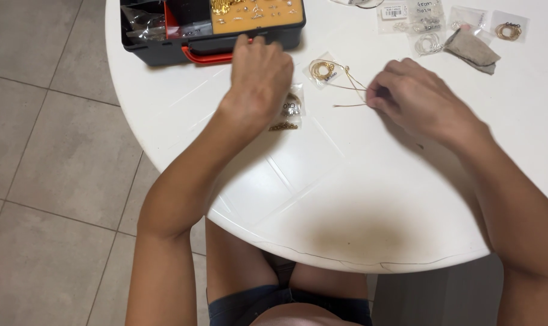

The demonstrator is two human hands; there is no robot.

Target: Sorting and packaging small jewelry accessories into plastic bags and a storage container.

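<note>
My right hand (415, 99) pinches thin gold wire (349, 90) that runs from a coil of gold wire (322, 69) lying on a small clear bag on the white round table (346, 205). My left hand (259, 75) reaches toward the black toolbox (165, 51) with its fingers curled near the red handle (207, 58); whether it holds anything is hidden. A short gold chain piece (283, 127) and a small clear bag (292, 107) lie just beside my left wrist.
The toolbox holds an orange tray (256, 21) of small gold findings. At the table's far right lie several clear bags of rings (427, 27), a grey cloth pouch (473, 49) and a bag with a gold coil (508, 30). Tiled floor (50, 151) lies left.
</note>
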